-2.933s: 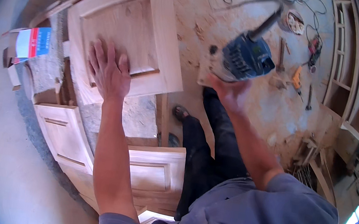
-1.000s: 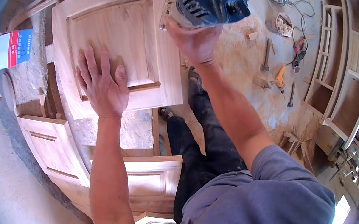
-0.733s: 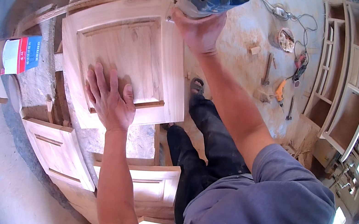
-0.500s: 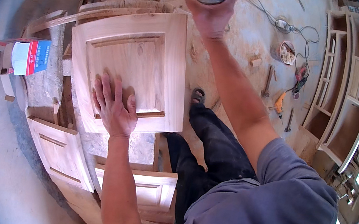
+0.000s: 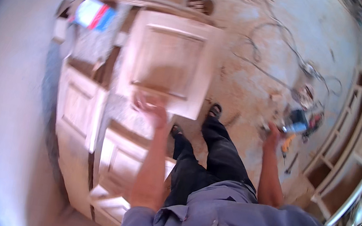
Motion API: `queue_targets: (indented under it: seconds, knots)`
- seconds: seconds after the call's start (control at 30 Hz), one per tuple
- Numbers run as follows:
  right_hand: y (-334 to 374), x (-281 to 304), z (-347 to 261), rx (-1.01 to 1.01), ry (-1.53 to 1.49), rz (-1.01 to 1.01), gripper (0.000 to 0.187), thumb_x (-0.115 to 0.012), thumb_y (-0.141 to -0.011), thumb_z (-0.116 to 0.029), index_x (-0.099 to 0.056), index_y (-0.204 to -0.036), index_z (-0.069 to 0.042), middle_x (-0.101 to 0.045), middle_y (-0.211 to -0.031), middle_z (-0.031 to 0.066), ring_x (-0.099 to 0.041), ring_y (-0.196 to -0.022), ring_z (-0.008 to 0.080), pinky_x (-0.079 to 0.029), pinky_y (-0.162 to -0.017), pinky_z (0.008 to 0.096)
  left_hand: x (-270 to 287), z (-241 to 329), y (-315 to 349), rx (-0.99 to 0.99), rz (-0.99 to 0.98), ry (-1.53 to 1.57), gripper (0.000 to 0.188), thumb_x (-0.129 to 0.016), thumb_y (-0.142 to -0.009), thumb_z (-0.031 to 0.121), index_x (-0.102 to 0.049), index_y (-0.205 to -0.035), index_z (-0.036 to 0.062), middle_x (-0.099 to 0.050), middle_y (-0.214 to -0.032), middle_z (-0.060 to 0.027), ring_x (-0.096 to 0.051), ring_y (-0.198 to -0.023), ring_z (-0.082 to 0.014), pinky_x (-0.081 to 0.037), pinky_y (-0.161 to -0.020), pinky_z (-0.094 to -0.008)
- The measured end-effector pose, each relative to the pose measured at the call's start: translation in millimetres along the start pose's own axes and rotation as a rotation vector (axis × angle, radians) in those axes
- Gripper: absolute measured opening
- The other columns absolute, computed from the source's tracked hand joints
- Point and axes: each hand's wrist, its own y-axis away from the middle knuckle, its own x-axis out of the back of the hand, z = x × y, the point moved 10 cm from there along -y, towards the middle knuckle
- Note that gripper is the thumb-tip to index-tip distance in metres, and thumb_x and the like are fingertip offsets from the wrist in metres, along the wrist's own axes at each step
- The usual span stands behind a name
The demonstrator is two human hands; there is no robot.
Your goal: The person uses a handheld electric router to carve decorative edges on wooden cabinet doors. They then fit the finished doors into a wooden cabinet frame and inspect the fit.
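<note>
A pale wooden cabinet door (image 5: pixel 170 60) with a raised centre panel lies flat on a workbench at the left. My left hand (image 5: pixel 151 108) is at the door's near edge, its fingers smeared by motion, so I cannot tell whether they grip the edge. Off to the right, well away from the door, my right hand (image 5: pixel 273 135) is closed on a blue and dark power tool (image 5: pixel 297 121). The tool hangs low over the floor side of the bench; blur hides its exact kind.
More panelled doors (image 5: pixel 78 107) lean by the bench on the left. A red, white and blue box (image 5: pixel 95 14) stands behind them. On the floor are loose cords (image 5: pixel 269 68), a bucket (image 5: pixel 200 4), a filled tub (image 5: pixel 305 96) and an orange tool (image 5: pixel 287 144). Cabinet frames (image 5: pixel 343 137) stand at right.
My right hand has swung the power tool from beyond the door back toward my right side. My left hand has slid from the panel's face to the near edge. The view has shifted.
</note>
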Motion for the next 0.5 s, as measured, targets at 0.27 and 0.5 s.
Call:
queue_targets:
  seconds: [0.27,0.5]
  knots:
    - [53.7,130.1,-1.0,-0.134,-0.144,-0.083,0.046,-0.076,-0.072,-0.003,-0.064,-0.117,0.000,-0.066,-0.106,0.0059,-0.064,-0.098,0.0223,-0.050,-0.091,0.0347,-23.8,-12.6,168.1,1.699,-0.404,1.332,0.035,-0.070,-0.089,0.021,-0.061,-0.120,0.0083,-0.065,-0.116,-0.0101,-0.063,-0.107,-0.0236,-0.051,-0.088,-0.0425]
    - [99.9,147.2,-87.9,0.219,-0.058,-0.112,0.049,-0.077,-0.069,0.003,-0.064,-0.116,0.001,-0.066,-0.104,0.0064,-0.065,-0.093,0.0227,-0.052,-0.087,0.0350,69.4,52.7,92.0,1.217,-0.279,1.838,0.036,-0.072,-0.082,0.011,-0.063,-0.116,0.0042,-0.066,-0.103,-0.0081,-0.064,-0.088,-0.0221,-0.055,-0.079,-0.0407]
